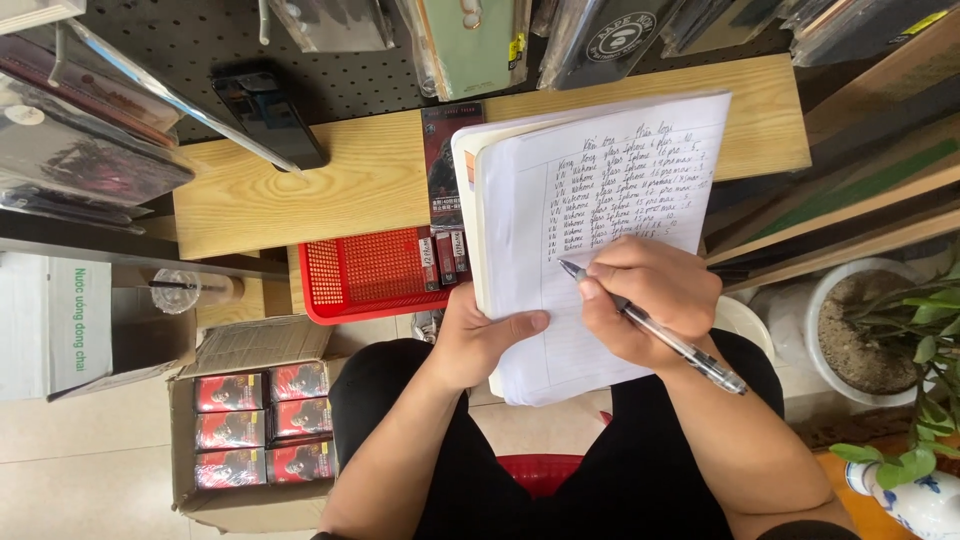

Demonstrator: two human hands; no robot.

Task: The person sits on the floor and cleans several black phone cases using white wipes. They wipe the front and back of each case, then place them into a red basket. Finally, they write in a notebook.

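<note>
The right hand (655, 300) grips a clear-barrelled pen (655, 330) in a writing hold, fingers closed round it, its tip touching the page just under the last handwritten line. The page belongs to a notebook (600, 220) held open over the person's lap, tilted up toward the camera, its upper part covering the edge of a pale wooden shelf (330, 190). The left hand (480, 340) supports the notebook from below at its lower left corner — thumb laid flat across the paper, the other fingers hidden behind the pages. The upper half of the sheet carries rows of handwriting; the lower half is blank. Just left of the notebook a red plastic basket (370, 275) sits under the shelf with a few small dark packets standing at its right end. A dark phone (270, 115) leans on the pegboard (200, 40) above the shelf, among packaged goods hanging there. On the floor to the left an open cardboard box (250, 430) holds red and black boxes packed in two columns. To the right stand a white pot of soil (860, 330) and a leafy green plant (920, 340) — well apart from the hands. The person wears black and sits on a red stool (540, 470).
</note>
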